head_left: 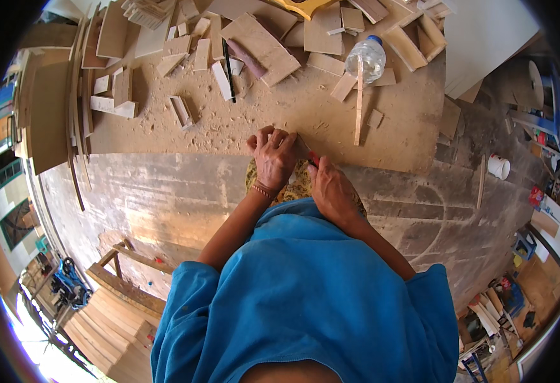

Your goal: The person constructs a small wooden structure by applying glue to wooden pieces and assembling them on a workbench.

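Observation:
My left hand (273,156) is at the near edge of the wooden worktable (395,143), fingers curled down. Whatever it grips is hidden beneath it. Close on its right, my right hand (333,191) is closed round a small red-handled tool (314,158). A thin part of the tool points toward the left hand's fingers; its exact kind is too small to tell. Curled wood shavings (216,133) lie scattered over the tabletop beyond my hands. A small open wooden frame (181,112) rests among them to the left.
Wood offcuts and a flat board (261,48) crowd the table's far side. A clear bottle with a blue cap (365,62) lies beside a narrow wood strip (358,112). Long thin strips (75,96) stand at the left. A white bucket (498,167) is on the floor at right.

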Motion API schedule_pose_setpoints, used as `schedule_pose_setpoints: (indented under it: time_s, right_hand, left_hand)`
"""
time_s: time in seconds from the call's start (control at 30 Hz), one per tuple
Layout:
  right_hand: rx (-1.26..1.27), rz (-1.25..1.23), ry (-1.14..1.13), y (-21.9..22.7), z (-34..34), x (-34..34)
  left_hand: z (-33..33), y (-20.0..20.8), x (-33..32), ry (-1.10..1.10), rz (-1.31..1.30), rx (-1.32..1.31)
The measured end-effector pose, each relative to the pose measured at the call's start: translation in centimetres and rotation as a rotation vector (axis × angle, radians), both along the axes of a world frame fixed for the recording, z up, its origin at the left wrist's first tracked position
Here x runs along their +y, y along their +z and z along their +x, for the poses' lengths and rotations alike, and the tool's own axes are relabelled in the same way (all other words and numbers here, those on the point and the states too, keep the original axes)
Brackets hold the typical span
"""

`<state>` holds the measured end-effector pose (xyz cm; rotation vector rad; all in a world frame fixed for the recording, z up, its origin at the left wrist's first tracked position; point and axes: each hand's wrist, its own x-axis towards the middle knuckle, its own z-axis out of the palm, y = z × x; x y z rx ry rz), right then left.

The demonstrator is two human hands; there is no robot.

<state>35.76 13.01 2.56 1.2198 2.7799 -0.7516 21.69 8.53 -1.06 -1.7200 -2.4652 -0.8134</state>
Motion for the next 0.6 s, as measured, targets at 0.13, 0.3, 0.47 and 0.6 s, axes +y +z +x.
schedule_pose_setpoints:
  time_s: [0.13, 0.3, 0.47, 0.6]
  right_hand:
    - [-0.007, -0.028, 0.001, -0.27, 0.14, -0.06]
    - [0.014, 0.032, 0.021, -0.33, 0.13, -0.05]
    - [0.009, -0.072, -0.01, -0.05, -0.09, 0.26]
    - [0.011, -0.169, -0.074, 0.34, -0.63, 0.56]
  left_hand:
    - [-0.05, -0.12, -0.02, -0.002, -0.001, 0.006]
    - [0.03, -0.13, 0.03, 0.008, -0.01, 0.005]
    - [-0.29, -0.76, -0.15, 0.02, 0.014, -0.067]
    - [-0.42, -0.77, -0.39, 0.023, 0.016, -0.121]
